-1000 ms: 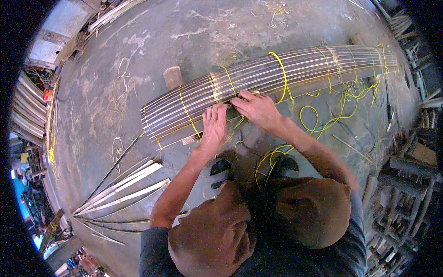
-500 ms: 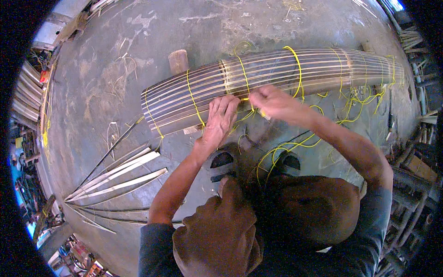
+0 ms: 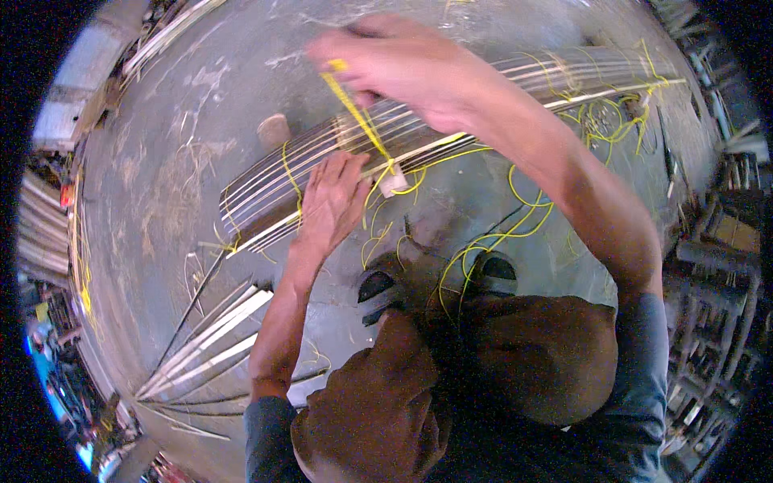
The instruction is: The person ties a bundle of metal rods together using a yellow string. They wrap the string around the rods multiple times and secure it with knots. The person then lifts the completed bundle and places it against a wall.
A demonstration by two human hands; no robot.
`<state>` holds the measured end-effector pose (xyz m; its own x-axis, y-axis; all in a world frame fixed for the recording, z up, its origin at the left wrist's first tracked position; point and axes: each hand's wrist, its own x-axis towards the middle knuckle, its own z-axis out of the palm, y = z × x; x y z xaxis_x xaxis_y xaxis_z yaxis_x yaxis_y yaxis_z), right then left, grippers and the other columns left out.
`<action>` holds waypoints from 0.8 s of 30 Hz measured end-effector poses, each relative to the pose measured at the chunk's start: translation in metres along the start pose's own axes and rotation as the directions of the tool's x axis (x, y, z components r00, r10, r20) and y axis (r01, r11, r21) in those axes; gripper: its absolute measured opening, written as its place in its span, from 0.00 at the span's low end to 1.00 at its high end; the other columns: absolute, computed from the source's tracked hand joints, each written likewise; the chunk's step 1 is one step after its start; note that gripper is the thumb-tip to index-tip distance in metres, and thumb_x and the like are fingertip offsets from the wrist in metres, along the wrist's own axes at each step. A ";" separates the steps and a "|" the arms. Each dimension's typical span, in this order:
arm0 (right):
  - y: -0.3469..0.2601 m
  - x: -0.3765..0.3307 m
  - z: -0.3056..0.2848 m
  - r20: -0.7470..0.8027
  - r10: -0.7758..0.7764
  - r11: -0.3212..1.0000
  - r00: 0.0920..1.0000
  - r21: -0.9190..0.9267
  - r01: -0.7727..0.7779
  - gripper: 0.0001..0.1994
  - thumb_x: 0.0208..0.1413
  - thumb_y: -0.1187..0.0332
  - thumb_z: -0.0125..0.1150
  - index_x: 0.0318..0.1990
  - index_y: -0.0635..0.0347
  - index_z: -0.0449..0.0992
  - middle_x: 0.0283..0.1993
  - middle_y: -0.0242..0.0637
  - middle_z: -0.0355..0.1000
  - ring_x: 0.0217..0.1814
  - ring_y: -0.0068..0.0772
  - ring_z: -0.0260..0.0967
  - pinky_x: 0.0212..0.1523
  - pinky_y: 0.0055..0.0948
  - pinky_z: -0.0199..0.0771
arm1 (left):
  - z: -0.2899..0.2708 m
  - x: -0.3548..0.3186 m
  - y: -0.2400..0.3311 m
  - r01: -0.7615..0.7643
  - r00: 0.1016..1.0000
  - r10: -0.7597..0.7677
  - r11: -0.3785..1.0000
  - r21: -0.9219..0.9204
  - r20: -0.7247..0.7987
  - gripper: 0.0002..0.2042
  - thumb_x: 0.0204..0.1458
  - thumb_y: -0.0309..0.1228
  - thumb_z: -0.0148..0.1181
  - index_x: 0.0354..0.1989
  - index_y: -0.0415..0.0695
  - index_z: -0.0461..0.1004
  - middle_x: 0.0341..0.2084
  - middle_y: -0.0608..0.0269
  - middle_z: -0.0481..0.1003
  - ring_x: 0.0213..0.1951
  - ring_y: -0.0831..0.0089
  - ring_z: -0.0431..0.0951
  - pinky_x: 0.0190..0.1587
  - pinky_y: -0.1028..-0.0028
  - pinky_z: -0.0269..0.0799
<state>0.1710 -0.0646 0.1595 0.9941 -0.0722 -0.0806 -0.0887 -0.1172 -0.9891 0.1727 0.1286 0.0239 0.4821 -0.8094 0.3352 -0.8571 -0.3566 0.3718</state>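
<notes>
Hands were apart: the right hand (image 3: 398,68) had swung up clutching yellow cord (image 3: 367,129), likely pulling it tight; the left hand (image 3: 328,197), grip unclear, touched the striped bundle (image 3: 405,133) between the floor (image 3: 185,161) edges.

I log a dark blue-grey short-sleeved shirt (image 3: 641,346), plain brown trousers (image 3: 539,366), dark footwear (image 3: 375,285) with rounded black fronts; left hand (image 3: 326,193), right hand (image 3: 407,71) and forearms bare.
</notes>
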 end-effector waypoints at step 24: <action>0.146 -0.086 -0.045 -0.309 -0.027 0.766 0.951 -0.618 -0.179 0.27 0.60 0.47 0.52 0.19 0.63 0.72 0.14 0.34 0.65 0.19 0.23 0.65 0.20 0.32 0.62 | 0.011 0.058 -0.002 0.241 0.951 -0.251 0.967 0.077 0.179 0.16 0.60 0.45 0.46 0.38 0.46 0.75 0.30 0.46 0.77 0.34 0.45 0.76 0.35 0.52 0.70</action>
<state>0.0695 -0.1200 0.0272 0.9285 -0.3711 -0.0122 -0.2841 -0.6888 -0.6670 0.2004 0.0772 0.0326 0.6415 -0.7639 0.0701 -0.7269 -0.5762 0.3737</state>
